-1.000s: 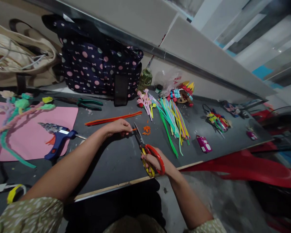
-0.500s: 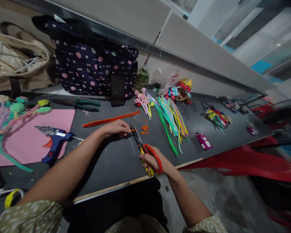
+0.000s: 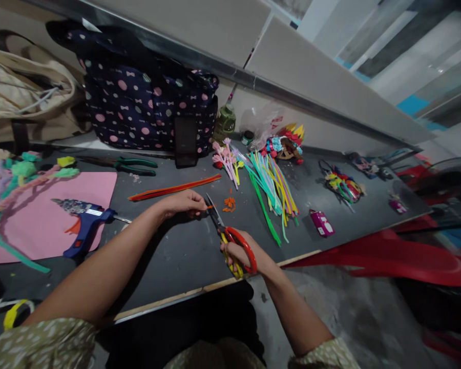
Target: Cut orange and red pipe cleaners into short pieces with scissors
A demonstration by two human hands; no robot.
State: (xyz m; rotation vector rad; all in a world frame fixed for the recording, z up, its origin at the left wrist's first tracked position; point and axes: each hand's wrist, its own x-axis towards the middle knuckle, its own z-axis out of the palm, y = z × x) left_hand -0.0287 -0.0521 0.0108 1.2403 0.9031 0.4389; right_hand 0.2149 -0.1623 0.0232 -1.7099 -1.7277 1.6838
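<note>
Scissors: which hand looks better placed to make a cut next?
The right hand, probably: it holds the scissors, their blades at the orange piece that the left hand pinches.

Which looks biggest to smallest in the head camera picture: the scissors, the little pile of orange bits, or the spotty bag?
1. Spotty bag
2. Scissors
3. Pile of orange bits

From my right hand [image 3: 238, 251], open tabletop [image 3: 180, 251] permits passage at nine o'clock, whereas my left hand [image 3: 191, 203] obstructs ten, orange snippets [image 3: 229, 204] twelve, the pipe-cleaner bundle [image 3: 273, 185] one, and the purple box [image 3: 321, 223] two.
</note>
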